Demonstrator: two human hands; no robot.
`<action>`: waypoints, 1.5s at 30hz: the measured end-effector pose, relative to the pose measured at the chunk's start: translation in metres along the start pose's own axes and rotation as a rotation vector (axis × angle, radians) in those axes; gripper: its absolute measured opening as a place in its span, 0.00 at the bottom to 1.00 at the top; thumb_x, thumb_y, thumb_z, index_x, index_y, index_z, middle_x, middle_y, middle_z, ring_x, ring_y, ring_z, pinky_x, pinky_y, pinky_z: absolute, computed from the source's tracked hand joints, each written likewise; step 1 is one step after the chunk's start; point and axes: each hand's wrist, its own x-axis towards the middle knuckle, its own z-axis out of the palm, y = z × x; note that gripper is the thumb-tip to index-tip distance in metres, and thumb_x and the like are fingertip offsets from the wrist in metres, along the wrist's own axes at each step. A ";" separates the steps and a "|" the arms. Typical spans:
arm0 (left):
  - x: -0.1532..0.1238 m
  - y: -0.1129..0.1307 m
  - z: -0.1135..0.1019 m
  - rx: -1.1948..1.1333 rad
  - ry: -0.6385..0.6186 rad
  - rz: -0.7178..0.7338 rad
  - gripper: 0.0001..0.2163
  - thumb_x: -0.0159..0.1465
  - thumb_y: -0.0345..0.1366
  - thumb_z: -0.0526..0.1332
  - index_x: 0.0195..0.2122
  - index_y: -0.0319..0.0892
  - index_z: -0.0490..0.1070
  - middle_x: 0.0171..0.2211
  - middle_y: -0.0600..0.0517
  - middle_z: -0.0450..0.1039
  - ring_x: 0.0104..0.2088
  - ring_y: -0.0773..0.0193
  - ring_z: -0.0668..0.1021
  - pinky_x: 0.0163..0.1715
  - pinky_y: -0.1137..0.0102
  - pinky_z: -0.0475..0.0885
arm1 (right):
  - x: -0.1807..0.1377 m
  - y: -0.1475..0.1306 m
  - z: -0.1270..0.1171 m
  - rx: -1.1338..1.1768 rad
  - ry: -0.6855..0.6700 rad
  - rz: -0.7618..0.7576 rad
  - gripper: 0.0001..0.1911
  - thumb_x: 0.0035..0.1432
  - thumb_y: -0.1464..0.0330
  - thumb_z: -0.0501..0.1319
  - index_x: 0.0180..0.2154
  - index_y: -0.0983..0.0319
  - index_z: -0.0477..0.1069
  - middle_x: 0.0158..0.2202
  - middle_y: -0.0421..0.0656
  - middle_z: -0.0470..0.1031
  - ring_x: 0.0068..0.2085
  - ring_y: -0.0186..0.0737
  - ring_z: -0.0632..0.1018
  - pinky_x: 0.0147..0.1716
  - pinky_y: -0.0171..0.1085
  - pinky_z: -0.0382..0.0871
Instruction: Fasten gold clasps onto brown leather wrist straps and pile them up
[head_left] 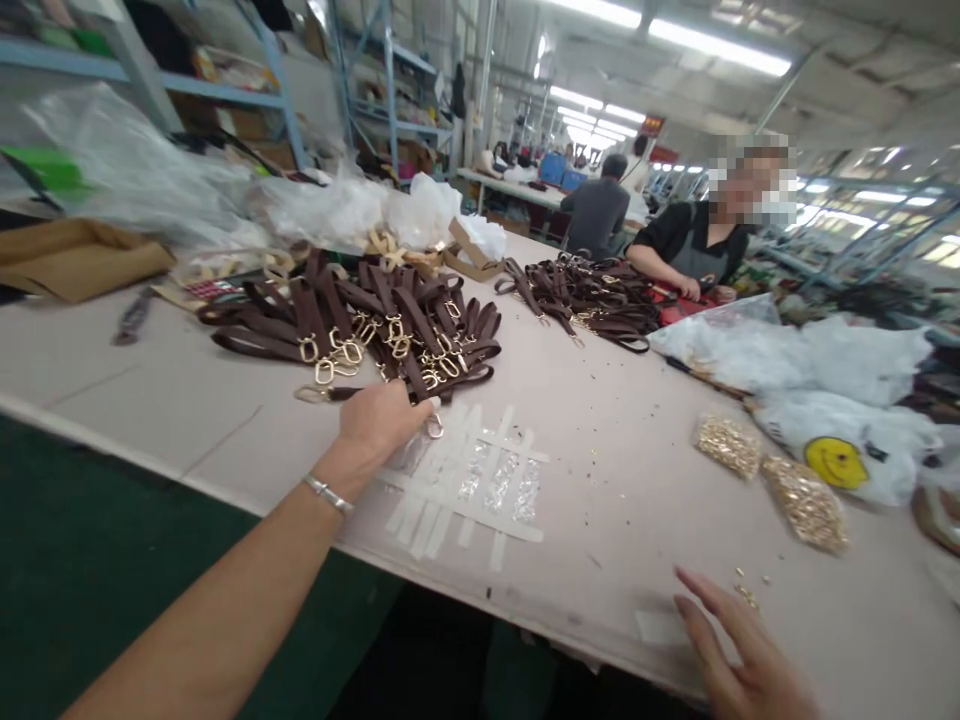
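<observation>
My left hand reaches out over the table to the near edge of a pile of dark brown straps with gold clasps. Its fingers are closed on one strap end, and a gold ring hangs just below the fingertips. A silver bracelet sits on that wrist. My right hand rests at the table's near edge, fingers stretched out and apart, holding nothing. A few small gold bits lie just beyond it.
White tape strips hold small clear packets down on the beige table. Two bags of gold hardware lie at right beside white plastic bags. A second strap pile lies before a seated person. Shelves stand behind.
</observation>
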 end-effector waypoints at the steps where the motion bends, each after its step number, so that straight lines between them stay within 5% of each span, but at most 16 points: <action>1: 0.002 0.000 0.001 0.002 -0.004 0.002 0.20 0.58 0.48 0.57 0.36 0.35 0.79 0.36 0.31 0.80 0.40 0.33 0.81 0.35 0.53 0.72 | 0.018 -0.003 0.014 -0.026 -0.038 -0.030 0.16 0.67 0.57 0.56 0.50 0.55 0.75 0.48 0.45 0.79 0.47 0.48 0.79 0.48 0.46 0.75; 8: 0.001 -0.004 0.014 -0.126 0.067 0.000 0.10 0.58 0.38 0.57 0.35 0.41 0.75 0.34 0.41 0.80 0.38 0.45 0.81 0.34 0.61 0.71 | 0.118 -0.026 0.098 -0.315 -0.259 -0.193 0.22 0.70 0.63 0.48 0.57 0.64 0.69 0.56 0.52 0.74 0.56 0.52 0.73 0.57 0.53 0.68; 14: -0.022 -0.016 0.012 -0.896 -0.092 -0.110 0.05 0.58 0.35 0.59 0.35 0.43 0.69 0.25 0.53 0.75 0.25 0.63 0.77 0.27 0.70 0.70 | 0.127 -0.010 0.118 -0.281 -0.258 -0.298 0.25 0.68 0.59 0.46 0.51 0.66 0.73 0.53 0.55 0.76 0.55 0.55 0.74 0.58 0.55 0.66; 18: -0.049 -0.013 0.005 -1.480 -0.312 -0.184 0.10 0.57 0.36 0.64 0.38 0.41 0.68 0.35 0.50 0.78 0.29 0.66 0.80 0.25 0.74 0.70 | 0.129 -0.003 0.115 -0.164 -0.125 0.035 0.30 0.59 0.46 0.50 0.47 0.60 0.77 0.46 0.51 0.80 0.47 0.59 0.79 0.50 0.58 0.72; 21: -0.068 -0.008 -0.003 -1.632 -0.415 -0.194 0.11 0.57 0.34 0.66 0.39 0.40 0.69 0.40 0.48 0.79 0.31 0.66 0.81 0.27 0.75 0.71 | 0.126 -0.024 0.103 0.042 -0.111 0.371 0.27 0.50 0.44 0.60 0.43 0.54 0.79 0.41 0.46 0.82 0.44 0.59 0.80 0.50 0.58 0.71; 25: -0.087 0.007 -0.007 -1.721 -0.521 -0.191 0.12 0.58 0.34 0.68 0.43 0.38 0.73 0.41 0.47 0.80 0.36 0.65 0.82 0.38 0.71 0.75 | 0.110 -0.076 0.092 0.496 -0.145 0.579 0.25 0.47 0.50 0.71 0.43 0.58 0.79 0.37 0.45 0.82 0.42 0.50 0.81 0.49 0.48 0.74; 31: -0.118 0.034 -0.005 -1.700 -0.635 -0.140 0.11 0.59 0.33 0.67 0.43 0.38 0.75 0.38 0.48 0.81 0.38 0.64 0.81 0.41 0.71 0.73 | 0.088 -0.144 0.089 0.947 -0.253 0.460 0.12 0.54 0.61 0.72 0.38 0.60 0.79 0.31 0.43 0.81 0.33 0.40 0.80 0.36 0.38 0.77; 39: -0.150 0.045 -0.006 -1.576 -0.636 0.130 0.13 0.62 0.28 0.60 0.47 0.40 0.77 0.32 0.53 0.79 0.33 0.67 0.78 0.37 0.73 0.70 | 0.077 -0.163 0.069 0.833 -0.306 0.290 0.06 0.57 0.63 0.68 0.35 0.57 0.80 0.27 0.39 0.77 0.30 0.37 0.77 0.32 0.35 0.75; 45: -0.166 0.048 -0.007 -1.372 -0.543 0.230 0.15 0.64 0.28 0.58 0.50 0.44 0.77 0.33 0.55 0.80 0.38 0.64 0.80 0.40 0.73 0.72 | 0.065 -0.157 0.058 0.821 -0.314 0.254 0.05 0.58 0.64 0.67 0.37 0.56 0.80 0.34 0.40 0.78 0.36 0.38 0.77 0.40 0.37 0.74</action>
